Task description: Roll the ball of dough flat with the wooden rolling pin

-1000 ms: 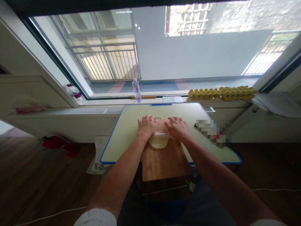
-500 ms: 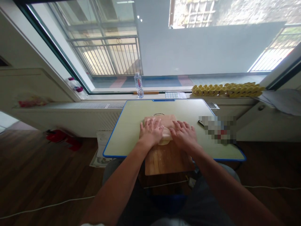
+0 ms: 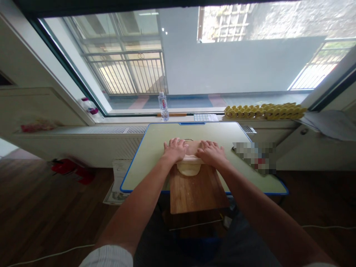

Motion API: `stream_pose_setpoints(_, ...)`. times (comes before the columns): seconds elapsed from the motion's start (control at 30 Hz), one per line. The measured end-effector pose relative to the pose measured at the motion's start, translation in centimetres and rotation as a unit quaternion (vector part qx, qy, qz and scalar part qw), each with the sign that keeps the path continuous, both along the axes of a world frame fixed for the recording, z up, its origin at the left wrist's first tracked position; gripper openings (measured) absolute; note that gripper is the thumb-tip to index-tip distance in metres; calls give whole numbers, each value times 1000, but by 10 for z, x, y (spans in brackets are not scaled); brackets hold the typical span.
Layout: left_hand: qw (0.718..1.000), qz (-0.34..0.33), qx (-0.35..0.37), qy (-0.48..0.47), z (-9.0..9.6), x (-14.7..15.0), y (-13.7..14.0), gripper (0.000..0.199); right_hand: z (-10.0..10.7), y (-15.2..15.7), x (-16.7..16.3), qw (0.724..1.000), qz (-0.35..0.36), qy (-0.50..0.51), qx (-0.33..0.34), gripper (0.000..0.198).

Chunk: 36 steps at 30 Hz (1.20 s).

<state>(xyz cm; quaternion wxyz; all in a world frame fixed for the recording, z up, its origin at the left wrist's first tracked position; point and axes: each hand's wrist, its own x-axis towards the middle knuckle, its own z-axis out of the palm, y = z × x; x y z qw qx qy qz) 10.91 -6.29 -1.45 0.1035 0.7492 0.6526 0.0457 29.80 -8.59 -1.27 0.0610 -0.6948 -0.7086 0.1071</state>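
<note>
A pale rolling pin [image 3: 190,160] lies crosswise over a flattened piece of cream-coloured dough [image 3: 189,170]. The dough's near side sticks out below the pin. Both rest on a wooden cutting board [image 3: 196,193], whose near end overhangs the table. My left hand [image 3: 175,149] lies flat over the pin's left end, fingers stretched forward and somewhat apart. Over the right end lies my right hand [image 3: 211,152], also flat, with its fingers reaching forward. The pin runs under the heels of both hands, and its ends are hidden there. Neither hand is wrapped round it.
The board is on a pale table [image 3: 155,141] with a blue edge. A blurred-out item [image 3: 253,157] lies at the table's right. A clear bottle [image 3: 163,107] and yellow folded material [image 3: 264,111] stand on the window sill. A red fire extinguisher [image 3: 72,170] is on the floor, left.
Both hands have slid forward over the pin, so it now sits under their heels. More dough shows on the near side. The view has tilted up slightly.
</note>
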Motion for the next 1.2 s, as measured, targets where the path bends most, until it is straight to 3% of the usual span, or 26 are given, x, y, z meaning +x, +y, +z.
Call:
stream_pose_setpoints(0.17, 1000, 17, 9, 2, -3, -8, -10, 60, -4, -10, 0, 1000, 8, -19, 19, 65)
stream_pose_setpoints(0.6, 997, 4, 65, 28, -7, -5, -93, 61, -19, -81, 1, 993, 10, -61, 99, 63)
stream_pose_setpoints(0.7, 998, -2, 59, 26, -7, -6, -87, 60, -19, -75, 0, 994, 14, -59, 92, 64)
stream_pose_setpoints(0.97, 1000, -5, 25, 0, -4, -12, -35, 61, -5, -30, -3, 998, 15, -29, 52, 69)
stream_pose_setpoints(1.07, 999, -10, 32, 1, -5, -11, -38, 60, -6, -32, -2, 998, 16, -28, 57, 70)
stream_pose_setpoints(1.2, 998, -14, 51, 17, -8, -8, -65, 60, -13, -55, -1, 996, 14, -47, 81, 66)
